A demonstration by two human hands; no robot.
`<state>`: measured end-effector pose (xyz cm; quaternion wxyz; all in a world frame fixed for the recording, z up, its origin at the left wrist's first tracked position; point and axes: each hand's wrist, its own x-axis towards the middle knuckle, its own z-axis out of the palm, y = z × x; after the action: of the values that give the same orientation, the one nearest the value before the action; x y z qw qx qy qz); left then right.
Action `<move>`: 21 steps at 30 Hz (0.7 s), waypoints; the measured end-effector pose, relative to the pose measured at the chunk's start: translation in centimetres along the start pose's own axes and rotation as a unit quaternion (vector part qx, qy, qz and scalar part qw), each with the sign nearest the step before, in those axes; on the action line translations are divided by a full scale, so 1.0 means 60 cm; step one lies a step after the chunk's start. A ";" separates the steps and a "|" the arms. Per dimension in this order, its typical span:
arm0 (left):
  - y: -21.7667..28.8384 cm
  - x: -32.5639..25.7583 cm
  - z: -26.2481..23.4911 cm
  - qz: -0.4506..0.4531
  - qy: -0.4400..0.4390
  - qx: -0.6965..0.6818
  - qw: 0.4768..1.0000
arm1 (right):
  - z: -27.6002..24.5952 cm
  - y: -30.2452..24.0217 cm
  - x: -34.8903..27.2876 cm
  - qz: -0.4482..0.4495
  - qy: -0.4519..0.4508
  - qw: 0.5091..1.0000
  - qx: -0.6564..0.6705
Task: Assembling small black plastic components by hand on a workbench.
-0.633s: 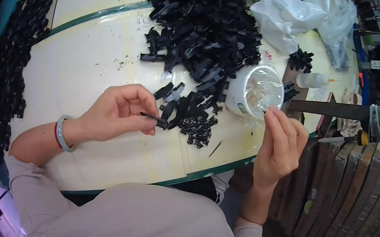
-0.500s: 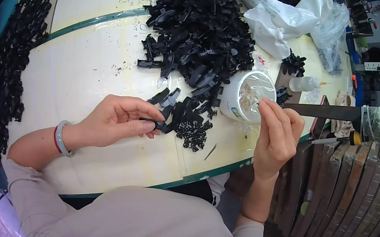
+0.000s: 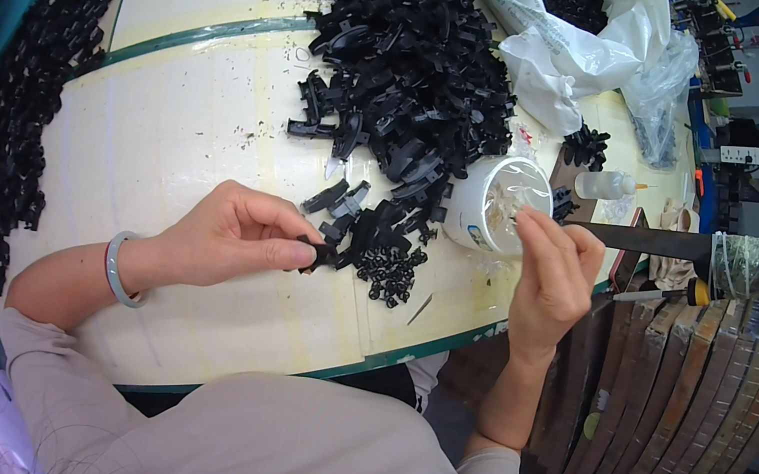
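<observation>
Between the thumb and fingers of my left hand (image 3: 242,238) is a small black plastic part (image 3: 324,254). Just beyond it lie loose black parts (image 3: 379,227) and a cluster of tiny black pieces (image 3: 390,274). My right hand (image 3: 552,283) is raised at the near right rim of a white tub (image 3: 474,198), its thumb and fingertips pinched together. Whatever sits in that pinch is too small to make out. Clear film lines the tub, with pale, thin contents that I cannot identify.
A large heap of black plastic parts (image 3: 411,60) covers the table's middle. Rows of similar parts (image 3: 14,122) stand at the left. White plastic bags (image 3: 576,43), a small bottle (image 3: 604,185) and a dark bar (image 3: 648,240) are at the right. A thin pointed piece (image 3: 421,307) lies near the front edge.
The view has shifted slightly. In my left hand the black part has turned and shows less of its length. My right hand keeps its pinch beside the tub.
</observation>
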<state>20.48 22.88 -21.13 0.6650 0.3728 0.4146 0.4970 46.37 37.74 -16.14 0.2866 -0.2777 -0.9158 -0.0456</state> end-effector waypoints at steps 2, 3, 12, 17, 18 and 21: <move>0.005 -0.003 -0.003 -0.062 0.003 -0.021 0.998 | -0.007 -0.006 -0.001 0.085 0.043 0.990 0.102; 0.007 -0.004 -0.003 -0.065 0.004 -0.025 0.998 | -0.009 -0.009 -0.004 0.087 0.039 0.990 0.103; 0.005 -0.002 0.001 -0.069 0.004 -0.081 0.994 | -0.012 -0.052 -0.003 0.216 0.022 0.902 0.373; 0.012 0.010 0.003 -0.100 -0.031 -0.165 0.981 | 0.026 -0.128 0.006 0.113 0.009 0.928 0.354; 0.014 0.006 0.000 -0.086 -0.052 -0.166 0.981 | 0.041 -0.141 0.005 0.121 0.021 0.913 0.390; 0.007 0.002 0.000 -0.077 -0.043 -0.210 0.974 | 0.066 -0.166 0.005 0.133 0.034 0.886 0.443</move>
<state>20.35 23.10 -20.78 0.7820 0.2126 0.2989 0.5039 38.84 30.50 -18.51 0.4142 -0.2397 -0.7845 0.3943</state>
